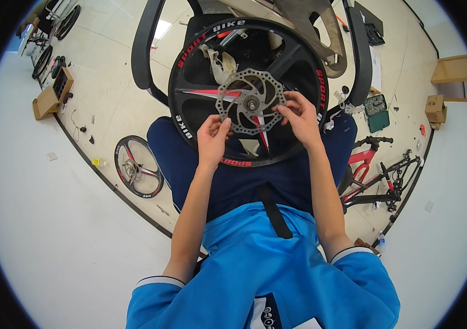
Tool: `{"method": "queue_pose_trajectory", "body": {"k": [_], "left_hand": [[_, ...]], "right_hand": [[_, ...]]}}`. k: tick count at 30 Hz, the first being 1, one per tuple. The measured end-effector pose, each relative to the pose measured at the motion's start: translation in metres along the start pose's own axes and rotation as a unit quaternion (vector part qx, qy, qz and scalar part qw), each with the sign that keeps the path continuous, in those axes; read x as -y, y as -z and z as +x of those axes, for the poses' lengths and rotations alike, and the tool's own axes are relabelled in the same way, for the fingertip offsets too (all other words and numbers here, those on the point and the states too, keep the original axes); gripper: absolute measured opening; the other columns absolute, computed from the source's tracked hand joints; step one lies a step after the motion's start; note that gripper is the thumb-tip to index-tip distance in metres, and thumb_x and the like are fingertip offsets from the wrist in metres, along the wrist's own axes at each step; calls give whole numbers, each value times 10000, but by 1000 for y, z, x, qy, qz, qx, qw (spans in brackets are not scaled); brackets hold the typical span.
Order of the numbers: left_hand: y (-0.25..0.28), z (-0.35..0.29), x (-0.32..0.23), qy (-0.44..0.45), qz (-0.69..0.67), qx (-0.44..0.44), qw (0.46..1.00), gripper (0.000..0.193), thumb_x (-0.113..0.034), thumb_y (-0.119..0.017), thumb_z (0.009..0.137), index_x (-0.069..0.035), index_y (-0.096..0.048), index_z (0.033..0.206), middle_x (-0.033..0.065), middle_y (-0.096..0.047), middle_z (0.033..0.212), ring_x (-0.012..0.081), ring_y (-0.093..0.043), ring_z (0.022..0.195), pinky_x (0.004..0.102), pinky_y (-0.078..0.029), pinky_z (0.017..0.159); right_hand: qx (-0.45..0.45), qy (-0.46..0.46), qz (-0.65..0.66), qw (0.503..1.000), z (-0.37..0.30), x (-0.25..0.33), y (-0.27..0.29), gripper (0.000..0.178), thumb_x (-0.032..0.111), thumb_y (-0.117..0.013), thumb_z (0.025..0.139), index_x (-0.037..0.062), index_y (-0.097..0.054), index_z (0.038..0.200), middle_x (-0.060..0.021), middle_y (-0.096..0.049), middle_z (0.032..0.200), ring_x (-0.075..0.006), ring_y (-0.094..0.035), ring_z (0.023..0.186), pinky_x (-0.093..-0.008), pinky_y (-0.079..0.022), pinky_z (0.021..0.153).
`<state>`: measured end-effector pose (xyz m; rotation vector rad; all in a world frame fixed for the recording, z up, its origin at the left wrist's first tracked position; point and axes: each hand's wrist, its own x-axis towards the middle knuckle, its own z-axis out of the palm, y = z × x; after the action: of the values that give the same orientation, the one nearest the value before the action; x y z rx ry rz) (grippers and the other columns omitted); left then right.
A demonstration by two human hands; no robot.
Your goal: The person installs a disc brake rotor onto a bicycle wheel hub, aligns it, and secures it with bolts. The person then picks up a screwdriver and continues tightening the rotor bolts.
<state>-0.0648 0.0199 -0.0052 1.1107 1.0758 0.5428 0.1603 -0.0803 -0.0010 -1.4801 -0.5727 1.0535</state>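
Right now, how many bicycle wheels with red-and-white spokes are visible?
2. One bicycle wheel is in front of you, beneath the brake rotor; the other wheel is on the floor to your left. Others may be hidden.

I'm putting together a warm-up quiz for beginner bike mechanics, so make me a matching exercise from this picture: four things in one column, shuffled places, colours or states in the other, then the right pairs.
Things
1. Brake disc
2. Nearer wheel
3. Farther wheel
4. Small case

Places, colours or states
A. On the floor, toward the left
B. Green, toward the right
C. Silver, with the left hand at its lower-left edge and the right hand at its right edge
D. Beneath the silver disc, with a black rim

Right pairs
1-C
2-D
3-A
4-B
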Motion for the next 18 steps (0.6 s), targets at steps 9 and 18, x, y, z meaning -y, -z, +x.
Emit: {"method": "queue_pose_trajectory", "body": {"k": [9,18], "left_hand": [[-1,-2,1,2,6,2,1000,144,-155,-648,996,-28,-643,1063,11,-678,871,80,-614,762,222,-457,689],[0,-2,1,0,4,-2,1000,185,-183,-679,980,-18,-632,1051,4,-673,856,61,-609,738,211,-448,646]], "right_hand": [[0,1,-4,1000,1,-4,3,337,50,-659,924,-32,-572,1239,-66,-747,946,-93,-679,832,-223,-501,621],[-6,2,-7,1000,-1,1,0,340,40,-647,933,-78,-545,1235,-110,-741,938,-79,-576,677,-222,-476,612]]}}
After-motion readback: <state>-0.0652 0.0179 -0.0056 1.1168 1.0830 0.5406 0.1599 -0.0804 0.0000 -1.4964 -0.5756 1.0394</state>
